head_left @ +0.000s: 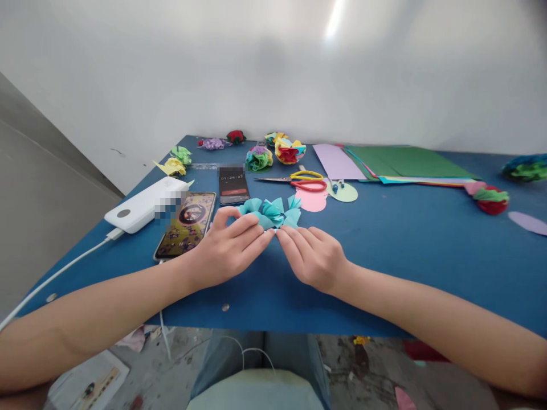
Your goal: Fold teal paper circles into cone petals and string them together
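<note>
I have the left hand (233,246) and right hand (315,256) pinched closed on the near edge of the turquoise petal-cut paper (273,212), mid-scene over the flat blue table (410,239); shaping seems in hand, calling next for light fingertip pressure.

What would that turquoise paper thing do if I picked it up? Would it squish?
The turquoise paper piece is probably very light, since it looks like thin cut paper. Its curled, leaf-like flaps would likely bend or crumple if you squeezed them. It probably wouldn't roll smoothly either, because those flaps stick out unevenly beyond the left hand and right hand.
</note>
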`<state>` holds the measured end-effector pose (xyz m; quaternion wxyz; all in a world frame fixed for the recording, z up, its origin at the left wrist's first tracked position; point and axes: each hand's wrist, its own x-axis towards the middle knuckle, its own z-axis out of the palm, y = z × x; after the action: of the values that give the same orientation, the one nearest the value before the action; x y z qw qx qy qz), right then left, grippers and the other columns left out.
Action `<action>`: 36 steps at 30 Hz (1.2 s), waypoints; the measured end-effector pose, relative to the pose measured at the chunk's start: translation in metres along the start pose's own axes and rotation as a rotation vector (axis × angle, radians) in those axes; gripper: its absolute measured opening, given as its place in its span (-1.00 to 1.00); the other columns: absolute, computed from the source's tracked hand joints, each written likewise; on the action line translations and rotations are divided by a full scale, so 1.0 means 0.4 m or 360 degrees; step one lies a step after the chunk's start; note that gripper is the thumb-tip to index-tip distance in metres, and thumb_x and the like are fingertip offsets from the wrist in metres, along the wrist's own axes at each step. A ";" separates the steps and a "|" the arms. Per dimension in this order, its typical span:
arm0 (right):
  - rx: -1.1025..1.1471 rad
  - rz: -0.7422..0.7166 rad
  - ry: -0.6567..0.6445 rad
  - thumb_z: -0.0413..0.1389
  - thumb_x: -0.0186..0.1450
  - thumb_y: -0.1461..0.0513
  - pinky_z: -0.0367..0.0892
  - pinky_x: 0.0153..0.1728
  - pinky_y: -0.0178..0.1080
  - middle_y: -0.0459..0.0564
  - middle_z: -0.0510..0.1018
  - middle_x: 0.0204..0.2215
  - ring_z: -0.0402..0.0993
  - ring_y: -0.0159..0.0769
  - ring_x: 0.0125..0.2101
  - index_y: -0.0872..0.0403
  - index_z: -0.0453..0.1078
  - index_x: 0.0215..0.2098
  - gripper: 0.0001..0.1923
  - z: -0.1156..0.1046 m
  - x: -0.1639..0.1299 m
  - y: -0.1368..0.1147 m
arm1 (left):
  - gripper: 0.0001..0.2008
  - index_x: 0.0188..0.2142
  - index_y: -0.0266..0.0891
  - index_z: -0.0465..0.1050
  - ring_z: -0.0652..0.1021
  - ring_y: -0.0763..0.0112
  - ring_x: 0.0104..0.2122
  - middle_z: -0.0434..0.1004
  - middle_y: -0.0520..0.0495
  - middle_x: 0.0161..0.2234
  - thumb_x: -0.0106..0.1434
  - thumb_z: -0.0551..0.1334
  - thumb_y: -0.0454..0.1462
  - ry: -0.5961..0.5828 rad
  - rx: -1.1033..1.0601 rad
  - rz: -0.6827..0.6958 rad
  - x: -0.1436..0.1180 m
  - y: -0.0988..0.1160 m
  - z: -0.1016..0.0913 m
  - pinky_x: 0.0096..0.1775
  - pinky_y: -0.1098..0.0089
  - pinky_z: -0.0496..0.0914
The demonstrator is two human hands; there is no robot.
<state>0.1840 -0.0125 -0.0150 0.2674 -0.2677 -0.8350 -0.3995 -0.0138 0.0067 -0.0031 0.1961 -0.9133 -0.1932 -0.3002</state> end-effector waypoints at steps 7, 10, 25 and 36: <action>0.0013 -0.0053 -0.0011 0.04 0.23 0.39 0.24 -0.53 -0.28 0.13 0.56 -0.41 0.44 -0.31 -0.48 0.34 0.39 -0.27 -0.86 0.003 -0.002 0.000 | -0.86 -0.20 -0.25 0.39 0.48 0.33 -0.24 0.56 -0.01 -0.34 0.22 0.17 -0.36 0.0022 0.0095 0.0049 0.006 -0.022 -0.002 -0.15 0.21 0.19; 0.0009 -0.0069 -0.0019 0.04 0.24 0.39 0.25 -0.52 -0.27 0.14 0.56 -0.39 0.45 -0.31 -0.47 0.34 0.39 -0.26 -0.85 0.003 -0.003 -0.001 | -0.88 -0.22 -0.25 0.39 0.47 0.33 -0.25 0.56 -0.01 -0.32 0.21 0.18 -0.35 0.0035 0.0112 0.0028 0.008 -0.019 -0.001 -0.15 0.21 0.20; 0.0044 0.0035 0.0023 0.09 0.22 0.37 0.23 -0.54 -0.28 0.07 0.56 -0.45 0.44 -0.34 -0.50 0.29 0.40 -0.30 -0.89 -0.001 0.001 -0.006 | -0.88 -0.21 -0.28 0.37 0.47 0.34 -0.26 0.54 -0.05 -0.35 0.24 0.14 -0.36 0.0029 0.0020 0.0072 0.006 -0.019 0.001 -0.17 0.22 0.22; 0.0018 -0.0068 -0.0006 0.06 0.23 0.38 0.28 -0.50 -0.29 0.16 0.57 -0.36 0.46 -0.32 -0.45 0.30 0.41 -0.29 -0.88 -0.007 0.001 -0.009 | -0.92 -0.26 -0.30 0.38 0.45 0.35 -0.28 0.51 -0.06 -0.36 0.22 0.18 -0.36 0.0005 -0.0090 -0.0025 0.011 -0.012 0.006 -0.23 0.26 0.25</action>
<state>0.1821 -0.0167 -0.0152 0.2587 -0.2490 -0.8433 -0.3998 -0.0116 0.0129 -0.0012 0.1681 -0.9164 -0.1916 -0.3086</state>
